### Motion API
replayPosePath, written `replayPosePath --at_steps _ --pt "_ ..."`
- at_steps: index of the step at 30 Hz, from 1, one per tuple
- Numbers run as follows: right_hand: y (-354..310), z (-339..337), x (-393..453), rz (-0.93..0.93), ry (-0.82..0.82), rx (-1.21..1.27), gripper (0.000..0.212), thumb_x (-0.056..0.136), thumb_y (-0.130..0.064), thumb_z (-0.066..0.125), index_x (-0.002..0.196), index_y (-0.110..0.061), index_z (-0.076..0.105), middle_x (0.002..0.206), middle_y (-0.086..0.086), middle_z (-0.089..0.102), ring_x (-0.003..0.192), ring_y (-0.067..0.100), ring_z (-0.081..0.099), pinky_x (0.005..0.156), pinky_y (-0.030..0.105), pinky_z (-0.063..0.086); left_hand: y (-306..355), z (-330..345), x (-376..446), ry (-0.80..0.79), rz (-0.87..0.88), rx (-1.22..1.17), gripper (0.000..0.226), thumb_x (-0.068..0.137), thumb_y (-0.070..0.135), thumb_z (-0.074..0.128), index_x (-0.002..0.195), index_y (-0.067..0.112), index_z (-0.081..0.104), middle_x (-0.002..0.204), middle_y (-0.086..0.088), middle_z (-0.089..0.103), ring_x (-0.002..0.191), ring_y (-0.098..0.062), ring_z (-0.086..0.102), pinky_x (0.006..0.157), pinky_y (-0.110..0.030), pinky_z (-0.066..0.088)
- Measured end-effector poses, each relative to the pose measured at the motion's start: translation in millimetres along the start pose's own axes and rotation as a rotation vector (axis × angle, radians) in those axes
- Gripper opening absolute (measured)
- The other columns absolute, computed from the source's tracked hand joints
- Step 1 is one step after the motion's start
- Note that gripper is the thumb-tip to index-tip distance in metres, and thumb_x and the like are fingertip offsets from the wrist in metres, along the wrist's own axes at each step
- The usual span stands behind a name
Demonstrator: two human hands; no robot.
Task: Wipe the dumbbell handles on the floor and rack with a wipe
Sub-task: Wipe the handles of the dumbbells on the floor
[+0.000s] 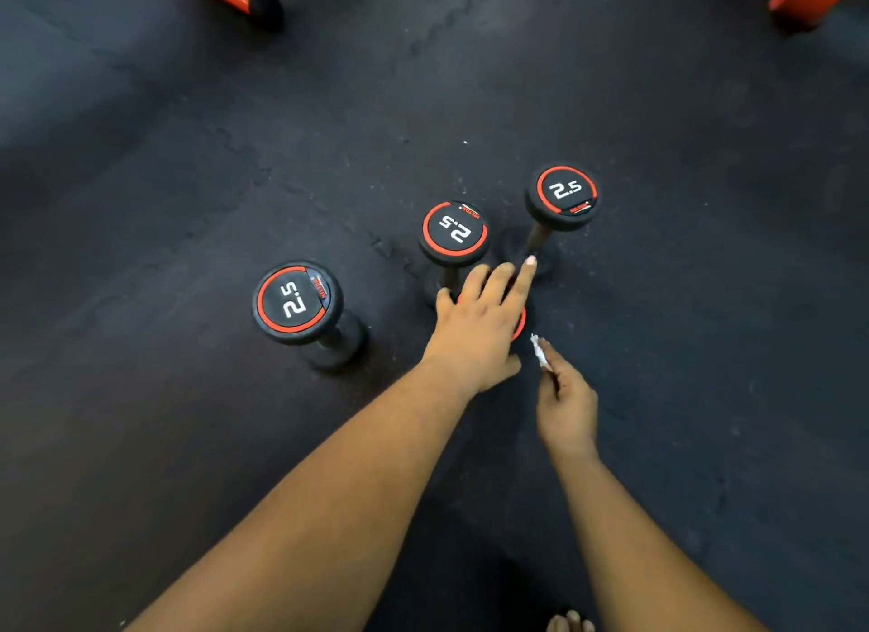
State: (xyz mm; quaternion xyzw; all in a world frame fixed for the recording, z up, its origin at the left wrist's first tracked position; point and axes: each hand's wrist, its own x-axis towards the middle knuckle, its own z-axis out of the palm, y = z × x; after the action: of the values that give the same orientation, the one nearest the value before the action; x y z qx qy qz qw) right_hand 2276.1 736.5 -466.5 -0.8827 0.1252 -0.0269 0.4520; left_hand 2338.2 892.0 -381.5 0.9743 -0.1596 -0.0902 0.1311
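Four dumbbells stand upright on our dark rubber floor (188, 185); our left hand (475, 321), fingers spread, hides the fourth dumbbell (519, 323). Our right hand (566, 406) pinches the wipe (538, 349).

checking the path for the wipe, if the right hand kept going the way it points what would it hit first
The right hand, pinching the wipe, points up and slightly left. It would probably first meet the dumbbell under the left hand, though depth is unclear.

Four upright dumbbells (297, 302), one wipe (539, 351), two hands (475, 326)
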Motion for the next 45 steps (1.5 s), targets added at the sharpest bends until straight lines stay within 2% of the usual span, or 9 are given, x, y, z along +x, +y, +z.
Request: replayPosePath --at_steps 5,9,16,22,27,32,34,41,45 --pt "-16.1 31.2 -2.1 -0.292 -0.118 -0.030 0.055 0.092 0.017 0.049 0.137 -0.012 0.062 0.144 -0.005 0.054 0.135 0.007 0.049 0.116 0.019 0.032 -36.7 27.4 -63.0 0.058 -0.164 -0.047 0.109 0.067 0.034 0.084 0.155 0.022 0.021 0.167 -0.003 -0.007 0.155 -0.034 -0.007 0.114 -0.071 0.025" --pt "-25.7 66.7 -9.7 -0.452 -0.310 -0.156 0.060 0.092 0.014 0.051 0.143 -0.017 0.055 0.150 -0.004 0.050 0.142 0.010 0.043 0.119 0.022 0.028 -89.1 64.8 -110.9 0.005 -0.304 -0.152 0.107 0.068 0.034 0.090 0.152 0.015 0.027 0.160 -0.010 0.019 0.151 -0.038 0.015 0.120 -0.053 0.030" --pt "-33.2 124.5 -25.3 -0.841 -0.723 -0.644 0.062 0.091 0.001 0.051 0.152 -0.011 0.042 0.158 0.006 0.041 0.149 0.025 0.032 0.122 0.042 0.020 -110.1 102.6 -148.6 0.005 -0.360 -0.206 0.113 0.067 0.032 0.090 0.157 0.005 0.026 0.158 -0.015 0.029 0.149 -0.035 0.022 0.126 -0.037 0.009" --pt "-32.4 132.3 -28.1 -0.828 -0.478 -0.874 0.062 0.089 -0.004 0.031 0.150 -0.008 0.043 0.153 0.012 0.047 0.147 0.028 0.036 0.123 0.047 0.020 -143.8 92.1 -177.8 -0.013 -0.399 -0.212 0.121 0.076 0.041 0.084 0.162 0.010 0.004 0.164 -0.010 0.013 0.154 -0.027 0.010 0.125 -0.033 0.011" --pt "-48.3 168.6 -81.2 -0.929 -0.617 -0.717 0.069 0.082 -0.004 0.059 0.150 -0.005 0.044 0.154 0.012 0.045 0.147 0.028 0.037 0.120 0.047 0.026 -155.7 87.6 -183.8 -0.077 -0.448 -0.206 0.123 0.079 0.037 0.080 0.160 0.006 -0.006 0.169 -0.014 -0.001 0.157 -0.024 -0.002 0.125 -0.032 0.005" --pt "-40.0 145.5 -59.1 -0.673 -0.444 -0.853 0.072 0.090 0.000 0.057 0.156 -0.008 0.030 0.161 0.013 0.033 0.153 0.030 0.020 0.125 0.045 0.014 -156.5 84.8 -182.5 -0.071 -0.435 -0.178 0.123 0.078 0.043 0.082 0.161 0.006 0.000 0.169 -0.013 0.001 0.157 -0.025 0.000 0.127 -0.035 0.002" --pt "-38.9 148.7 -70.2 -0.739 -0.531 -0.806 0.075 0.087 -0.001 0.058 0.156 -0.005 0.028 0.162 0.015 0.030 0.154 0.031 0.018 0.125 0.047 0.011 -155.0 87.5 -183.5 -0.053 -0.433 -0.199 0.120 0.078 0.039 0.082 0.161 0.006 0.001 0.169 -0.013 0.003 0.157 -0.025 0.000 0.127 -0.035 0.002" --pt "-85.9 188.3 -54.2 -0.772 -0.703 -0.943 0.037 0.091 -0.019 0.052 0.127 -0.013 0.056 0.121 0.007 0.061 0.119 0.028 0.057 0.120 0.045 0.028 -160.9 87.7 -179.5 -0.058 -0.439 -0.211 0.117 0.078 0.033 0.082 0.161 0.006 0.004 0.168 -0.014 0.008 0.157 -0.025 0.003 0.127 -0.036 0.004" --pt "-62.2 161.9 -79.2 -0.864 -0.692 -0.893 0.068 0.087 -0.019 0.054 0.151 -0.006 0.037 0.153 0.013 0.042 0.146 0.031 0.034 0.122 0.052 0.024 -162.4 86.5 -178.7 -0.048 -0.454 -0.233 0.117 0.077 0.033 0.083 0.161 0.007 0.005 0.169 -0.013 0.009 0.157 -0.024 0.004 0.127 -0.036 0.005"
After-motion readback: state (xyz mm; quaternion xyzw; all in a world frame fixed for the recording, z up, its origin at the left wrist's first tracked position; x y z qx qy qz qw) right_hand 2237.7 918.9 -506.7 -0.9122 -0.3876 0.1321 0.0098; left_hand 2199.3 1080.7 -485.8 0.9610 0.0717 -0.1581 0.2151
